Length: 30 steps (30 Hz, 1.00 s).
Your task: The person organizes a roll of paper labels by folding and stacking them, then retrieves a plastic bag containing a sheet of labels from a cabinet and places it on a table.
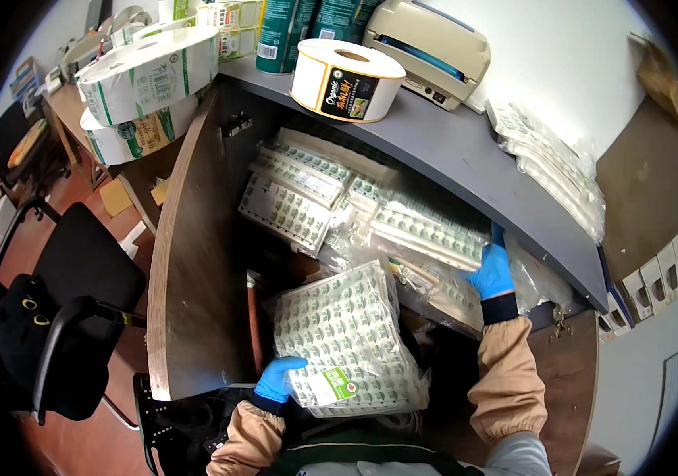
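My left hand [279,379], in a blue glove, is closed on the lower left edge of a clear-wrapped pack of label sheets [339,325]. The sheets carry rows of small green prints, and a green-and-white label [333,385] lies near the pack's lower edge. It is held tilted in front of the open cabinet. Inside, my gloved right hand [493,274] grips the right end of another pack of label sheets [426,235]; some of its fingers are hidden under the cabinet top. More packs of label sheets [287,208] lie at the left of the shelf.
A wooden cabinet door [188,270] stands open at left. On the grey cabinet top [442,143] are a label roll [345,83], a beige printer [428,51], green canisters [279,36] and wrapped sheets [549,163]. Large rolls [148,79] are stacked beyond the door. A black chair [77,293] stands left.
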Available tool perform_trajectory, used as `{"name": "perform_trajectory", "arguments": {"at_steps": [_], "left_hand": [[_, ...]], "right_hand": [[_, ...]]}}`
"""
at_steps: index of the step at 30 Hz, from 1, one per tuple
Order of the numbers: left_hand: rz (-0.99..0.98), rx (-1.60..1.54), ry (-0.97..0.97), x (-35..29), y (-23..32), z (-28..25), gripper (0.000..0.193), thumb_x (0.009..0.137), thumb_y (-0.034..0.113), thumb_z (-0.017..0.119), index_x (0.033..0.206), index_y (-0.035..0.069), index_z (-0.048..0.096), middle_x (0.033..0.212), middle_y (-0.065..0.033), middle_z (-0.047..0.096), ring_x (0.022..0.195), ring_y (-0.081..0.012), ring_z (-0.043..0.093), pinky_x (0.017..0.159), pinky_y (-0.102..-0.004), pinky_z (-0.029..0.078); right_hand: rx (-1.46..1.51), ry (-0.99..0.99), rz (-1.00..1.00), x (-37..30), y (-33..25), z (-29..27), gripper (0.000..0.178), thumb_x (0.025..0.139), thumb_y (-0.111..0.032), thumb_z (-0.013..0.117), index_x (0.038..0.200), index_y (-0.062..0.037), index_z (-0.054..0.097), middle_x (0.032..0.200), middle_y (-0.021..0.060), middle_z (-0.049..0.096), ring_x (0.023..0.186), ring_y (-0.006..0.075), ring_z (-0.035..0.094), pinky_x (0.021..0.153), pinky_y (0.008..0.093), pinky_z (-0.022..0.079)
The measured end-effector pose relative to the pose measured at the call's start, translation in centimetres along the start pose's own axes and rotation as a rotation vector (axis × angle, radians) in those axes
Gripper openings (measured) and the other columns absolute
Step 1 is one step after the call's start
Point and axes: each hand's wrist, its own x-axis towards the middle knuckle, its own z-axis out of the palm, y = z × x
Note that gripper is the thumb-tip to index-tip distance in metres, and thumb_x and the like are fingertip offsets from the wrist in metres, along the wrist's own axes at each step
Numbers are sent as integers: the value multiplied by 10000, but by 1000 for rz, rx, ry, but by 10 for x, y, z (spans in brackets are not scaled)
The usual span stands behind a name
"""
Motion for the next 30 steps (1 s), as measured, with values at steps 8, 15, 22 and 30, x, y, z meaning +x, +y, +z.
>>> {"name": "perform_trajectory", "arguments": {"at_steps": [8,15,22,30], "left_hand": [[-100,17,-3,-4,4,59,500,793,-20,602,1277,-69,489,1189,-203,616,1057,-313,626,956,-411,490],[-53,83,43,-7,1,45,514,789,-51,548,1297,-75,478,1214,-235,601,1083,-344,617,996,-445,466],[-16,49,164,-6,0,18,414,821,-6,606,1221,-86,532,1147,-195,643,1040,-301,635,946,-405,493],[177,59,212,-25,20,-2,479,820,8,586,1276,-86,470,1214,-228,597,1071,-336,618,983,-429,482]], "right_hand": [[-1536,-38,-1012,60,2,-88,449,884,-203,605,1281,-14,511,1236,180,570,1089,260,578,940,333,450],[-386,-154,-706,-18,39,-11,264,931,-138,517,1151,-11,590,1089,62,626,941,132,607,827,278,503],[504,-250,-412,-11,77,132,318,950,-236,469,1169,-36,585,1161,107,631,1077,269,607,939,404,498],[646,-524,318,88,116,170,1056,812,-505,681,1460,72,79,1547,232,125,1414,385,202,1147,511,242]]}}
